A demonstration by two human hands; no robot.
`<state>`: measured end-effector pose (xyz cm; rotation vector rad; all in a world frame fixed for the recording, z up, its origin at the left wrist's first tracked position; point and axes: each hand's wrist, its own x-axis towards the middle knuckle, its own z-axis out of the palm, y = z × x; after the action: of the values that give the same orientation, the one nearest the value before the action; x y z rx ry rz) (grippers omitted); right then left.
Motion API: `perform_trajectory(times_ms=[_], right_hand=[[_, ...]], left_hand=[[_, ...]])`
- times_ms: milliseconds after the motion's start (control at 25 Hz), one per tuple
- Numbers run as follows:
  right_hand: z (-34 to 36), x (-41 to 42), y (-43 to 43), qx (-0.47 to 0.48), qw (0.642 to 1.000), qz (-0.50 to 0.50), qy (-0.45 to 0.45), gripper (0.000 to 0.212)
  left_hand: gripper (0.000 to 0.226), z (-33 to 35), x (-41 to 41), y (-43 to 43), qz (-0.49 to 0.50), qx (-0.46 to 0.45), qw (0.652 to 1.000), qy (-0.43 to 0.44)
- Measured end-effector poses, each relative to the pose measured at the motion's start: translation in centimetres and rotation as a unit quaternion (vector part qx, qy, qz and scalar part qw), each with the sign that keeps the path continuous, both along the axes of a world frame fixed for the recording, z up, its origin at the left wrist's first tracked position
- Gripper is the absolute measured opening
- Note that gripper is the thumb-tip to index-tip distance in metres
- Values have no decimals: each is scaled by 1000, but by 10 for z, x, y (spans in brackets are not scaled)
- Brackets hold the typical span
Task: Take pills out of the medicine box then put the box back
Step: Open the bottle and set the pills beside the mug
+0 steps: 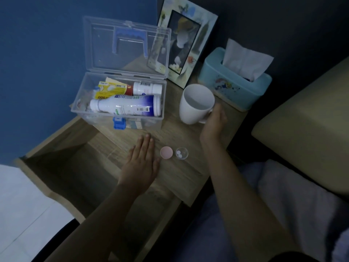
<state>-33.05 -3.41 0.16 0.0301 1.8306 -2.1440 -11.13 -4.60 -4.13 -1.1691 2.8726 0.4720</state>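
A clear plastic medicine box (79, 103) stands open on the wooden nightstand, its lid (105, 44) with a blue handle tipped up at the back. Inside lie a white and blue bottle (126, 106), a second white bottle (145, 88) and a yellow packet (109, 89). In front of the box sit a pink cap (166, 152) and a small clear cup (181, 153) holding two white pills. My left hand (141, 161) rests flat on the tabletop, left of the cap, fingers apart. My right hand (215, 120) grips the handle of a white mug (196, 104).
A framed picture (187, 44) leans against the wall behind the mug. A light blue tissue box (234, 86) stands at the right rear. An open drawer (79, 173) gapes below the tabletop on the left. A bed edge (306, 125) lies to the right.
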Motion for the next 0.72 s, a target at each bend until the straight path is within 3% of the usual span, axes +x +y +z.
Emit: perform_trajectory(times_ms=[200, 720], right_hand=[[-12, 33, 28, -15, 997, 67, 19, 32], [-24, 37, 28, -4, 997, 64, 42, 41]], left_hand=[[67, -2, 1, -1, 0, 1, 1000, -13], [74, -5, 0, -2, 0, 3, 1000, -8]])
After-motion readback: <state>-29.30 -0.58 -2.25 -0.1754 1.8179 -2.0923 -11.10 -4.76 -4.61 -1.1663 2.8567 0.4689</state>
